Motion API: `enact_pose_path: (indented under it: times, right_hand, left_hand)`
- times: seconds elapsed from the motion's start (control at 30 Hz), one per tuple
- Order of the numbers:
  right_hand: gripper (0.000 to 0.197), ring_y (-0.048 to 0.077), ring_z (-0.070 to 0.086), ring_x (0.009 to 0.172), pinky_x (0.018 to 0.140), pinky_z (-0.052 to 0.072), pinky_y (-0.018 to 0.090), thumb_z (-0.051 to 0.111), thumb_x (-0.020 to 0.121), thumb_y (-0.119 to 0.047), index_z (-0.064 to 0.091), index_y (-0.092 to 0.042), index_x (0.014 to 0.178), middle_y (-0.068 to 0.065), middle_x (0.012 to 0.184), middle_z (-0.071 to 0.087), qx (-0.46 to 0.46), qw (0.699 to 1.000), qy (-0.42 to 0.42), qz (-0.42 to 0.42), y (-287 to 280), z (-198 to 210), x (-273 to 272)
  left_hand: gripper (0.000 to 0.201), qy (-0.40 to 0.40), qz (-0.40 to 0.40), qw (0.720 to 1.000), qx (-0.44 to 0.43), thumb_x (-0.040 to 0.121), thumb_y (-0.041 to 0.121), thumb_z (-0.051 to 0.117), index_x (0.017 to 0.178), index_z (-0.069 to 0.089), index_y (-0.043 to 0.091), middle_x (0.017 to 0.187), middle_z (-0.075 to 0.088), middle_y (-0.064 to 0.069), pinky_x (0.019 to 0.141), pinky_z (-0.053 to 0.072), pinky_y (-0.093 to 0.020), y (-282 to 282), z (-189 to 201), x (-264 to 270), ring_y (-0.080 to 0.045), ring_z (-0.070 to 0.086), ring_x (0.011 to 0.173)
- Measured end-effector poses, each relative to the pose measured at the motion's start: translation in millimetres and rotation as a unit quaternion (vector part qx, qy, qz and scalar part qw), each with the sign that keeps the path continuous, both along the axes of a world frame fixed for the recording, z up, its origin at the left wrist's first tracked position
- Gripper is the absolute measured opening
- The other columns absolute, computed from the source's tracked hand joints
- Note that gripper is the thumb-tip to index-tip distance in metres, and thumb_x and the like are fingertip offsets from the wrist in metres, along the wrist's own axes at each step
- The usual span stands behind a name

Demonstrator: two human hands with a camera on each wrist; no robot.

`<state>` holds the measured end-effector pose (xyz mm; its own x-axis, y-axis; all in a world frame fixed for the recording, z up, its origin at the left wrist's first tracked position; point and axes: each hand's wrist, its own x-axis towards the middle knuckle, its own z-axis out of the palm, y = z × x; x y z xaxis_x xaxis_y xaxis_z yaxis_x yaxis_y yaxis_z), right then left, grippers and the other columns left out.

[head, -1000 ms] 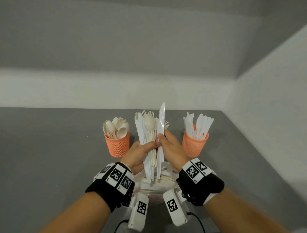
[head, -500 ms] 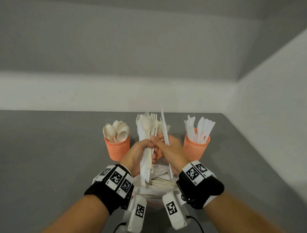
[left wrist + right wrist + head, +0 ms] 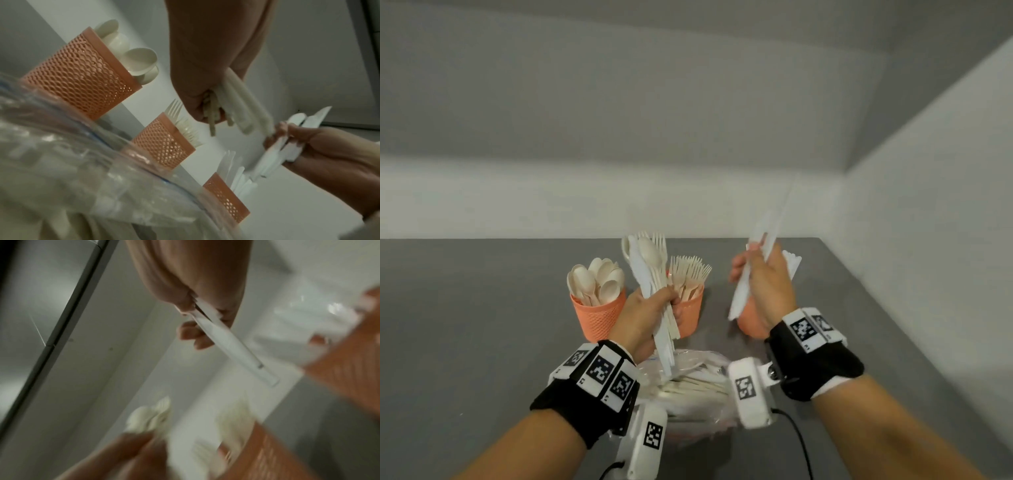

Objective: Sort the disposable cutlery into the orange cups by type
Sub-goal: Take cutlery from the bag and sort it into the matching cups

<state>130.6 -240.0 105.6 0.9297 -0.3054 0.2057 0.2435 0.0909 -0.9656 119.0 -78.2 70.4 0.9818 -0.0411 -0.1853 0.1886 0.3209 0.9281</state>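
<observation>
Three orange mesh cups stand in a row: the spoon cup (image 3: 599,315), the fork cup (image 3: 690,315) and the knife cup (image 3: 748,318), which is mostly hidden behind my right hand. My left hand (image 3: 667,301) grips an upright bundle of mixed cutlery (image 3: 650,270) between the spoon and fork cups. Above the knife cup, my right hand (image 3: 750,270) holds white knives (image 3: 760,260), handles pointing down. The left wrist view shows those white knives (image 3: 273,155) just above the knife cup (image 3: 226,199). One white knife (image 3: 230,344) is pinched between fingers and thumb in the blurred right wrist view.
A clear plastic bag (image 3: 695,380) with more cutlery lies on the grey table (image 3: 465,325) just in front of the cups, under my wrists. White walls close off the back and the right side.
My right hand drew the white knives out of the bundle and swung right, over the knife cup. The left hand stayed in place with the remaining bundle.
</observation>
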Motion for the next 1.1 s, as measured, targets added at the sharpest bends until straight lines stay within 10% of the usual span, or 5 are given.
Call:
enact_pose_path:
  times: [0.27,0.5,0.63,0.83,1.1]
  right_hand:
    - [0.007,0.011,0.052,0.073,0.07,0.042,0.024,0.036,0.099,-0.021,0.04,-0.02,0.105,-0.001,0.078,0.05,-0.172,0.98,-0.022,-0.099,-61,-23,56]
    - [0.038,0.026,0.045,0.12,0.099,0.032,0.027,0.044,0.095,-0.019,0.043,-0.001,0.129,0.014,0.126,0.045,-0.289,0.953,0.027,-0.091,-59,-53,62]
    - [0.034,0.009,0.048,0.106,0.096,0.037,0.022,0.047,0.086,-0.019,0.053,-0.005,0.117,0.005,0.116,0.045,-0.33,0.925,-0.143,-0.119,-35,-27,39]
    - [0.004,0.005,0.05,0.062,0.062,0.042,0.013,0.063,0.084,-0.008,0.066,-0.009,0.082,0.005,0.072,0.061,-0.372,0.905,-0.097,0.183,31,-8,-14]
    - [0.042,-0.002,0.048,0.083,0.075,0.038,0.015,0.056,0.087,-0.018,0.047,-0.01,0.127,-0.008,0.101,0.044,-0.496,0.844,-0.051,0.199,54,-18,-22]
  left_hand:
    - [0.033,-0.028,-0.055,0.998,-0.014,0.09,0.042,0.05,0.08,0.051,0.011,0.057,0.043,-0.002,0.048,0.036,-0.025,-6,8,-6,-0.012,0.04,0.045]
    - [0.019,-0.003,-0.041,0.999,-0.035,0.086,0.024,0.062,0.079,0.059,0.007,0.054,0.051,-0.005,0.046,0.043,-0.023,1,1,-1,-0.014,0.048,0.045]
    - [0.006,-0.015,-0.023,0.996,-0.086,0.087,0.006,0.058,0.093,0.06,0.005,0.062,0.059,-0.005,0.043,0.045,-0.02,-1,2,1,-0.01,0.054,0.046]
    - [0.022,-0.049,-0.014,0.99,-0.129,0.091,0.01,0.053,0.111,0.055,0.0,0.08,0.061,-0.014,0.063,0.056,-0.03,-6,0,8,-0.022,0.062,0.071]
    - [0.054,-0.053,0.017,0.994,-0.095,0.078,0.06,0.047,0.095,0.06,0.01,0.099,0.056,-0.018,0.084,0.048,-0.045,-6,1,11,-0.033,0.056,0.091]
